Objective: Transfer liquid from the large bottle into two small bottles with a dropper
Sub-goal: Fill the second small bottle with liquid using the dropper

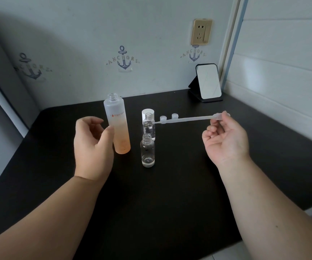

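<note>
A tall frosted large bottle (118, 124) with an orange lower half stands uncapped left of centre on the black table (170, 194). My left hand (92, 145) is loosely curved beside it, the thumb touching its side. Two small clear bottles stand open to its right: the near one (147, 151) and the far one (149, 126), each with a little liquid. My right hand (226, 136) pinches the bulb of a translucent dropper (187, 119), which lies almost level with its tip beside the far bottle's neck.
A white cap (148, 112) stands behind the far bottle, and two small clear caps (169, 117) sit to its right. A standing mirror (208, 82) is at the back right corner by the wall. A power outlet (201, 31) is on the wall.
</note>
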Motion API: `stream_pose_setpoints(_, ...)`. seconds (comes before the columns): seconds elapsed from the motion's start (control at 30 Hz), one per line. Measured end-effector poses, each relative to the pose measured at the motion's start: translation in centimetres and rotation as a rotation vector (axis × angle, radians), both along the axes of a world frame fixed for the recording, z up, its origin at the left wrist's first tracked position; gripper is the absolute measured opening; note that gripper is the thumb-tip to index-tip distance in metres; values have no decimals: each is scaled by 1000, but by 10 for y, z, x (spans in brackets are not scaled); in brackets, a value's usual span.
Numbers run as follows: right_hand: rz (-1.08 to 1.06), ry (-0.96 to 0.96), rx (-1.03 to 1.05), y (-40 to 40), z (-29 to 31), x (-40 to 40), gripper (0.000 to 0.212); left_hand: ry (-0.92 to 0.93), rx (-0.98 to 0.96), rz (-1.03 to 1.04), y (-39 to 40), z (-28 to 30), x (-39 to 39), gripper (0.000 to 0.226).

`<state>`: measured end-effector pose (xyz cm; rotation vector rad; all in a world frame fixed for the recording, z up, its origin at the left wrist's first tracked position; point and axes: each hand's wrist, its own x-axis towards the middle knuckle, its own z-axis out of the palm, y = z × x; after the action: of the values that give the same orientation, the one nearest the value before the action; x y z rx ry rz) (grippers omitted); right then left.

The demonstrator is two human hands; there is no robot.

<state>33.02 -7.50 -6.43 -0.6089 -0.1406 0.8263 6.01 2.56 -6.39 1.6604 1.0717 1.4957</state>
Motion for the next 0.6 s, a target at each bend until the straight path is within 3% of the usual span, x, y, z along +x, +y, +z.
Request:
stream_pose_setpoints(0.23, 8, 11, -13, 0, 2, -2, 28, 140, -169, -153, 17, -11, 7, 76)
stream_pose_setpoints(0.37, 24, -5, -14, -1, 3, -4, 26, 297, -149, -104, 21, -15, 10, 64)
stream_pose_setpoints(0.53, 31, -11, 6, -1, 2, -4, 7, 246, -129, -129, 19, -12, 8, 41)
stream_pose_setpoints(0.6, 31, -20, 16, 0, 2, -3, 8, 252, -96, -162, 14, -8, 7, 42)
